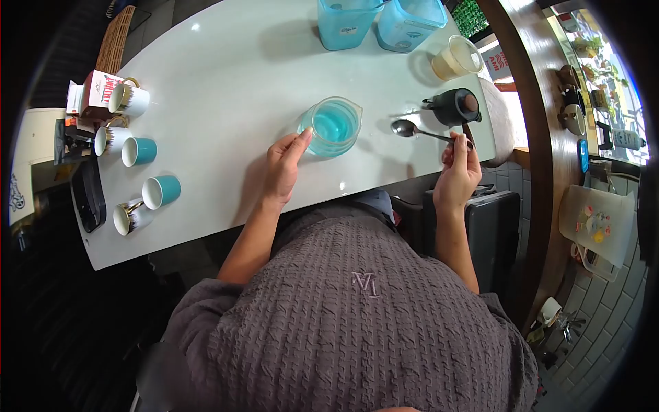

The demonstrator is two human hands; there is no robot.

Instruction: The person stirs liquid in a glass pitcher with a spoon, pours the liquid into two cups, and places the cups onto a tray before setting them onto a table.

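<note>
A clear glass jug with a pouring lip stands near the middle of the white table, with turquoise colour showing inside it. My left hand is closed at the jug's left side, thumb on top; whether there is a handle under my fingers is hidden. To the right, my right hand pinches the end of a metal spoon. The spoon's bowl points left, over the tabletop and apart from the jug. Just beyond my right fingertips stands a small black pot with a brown knob.
White-and-gold mugs and turquoise cups line the table's left end, beside a box and a black tray. Blue containers and a beige cup stand at the back. A wooden beam borders the right.
</note>
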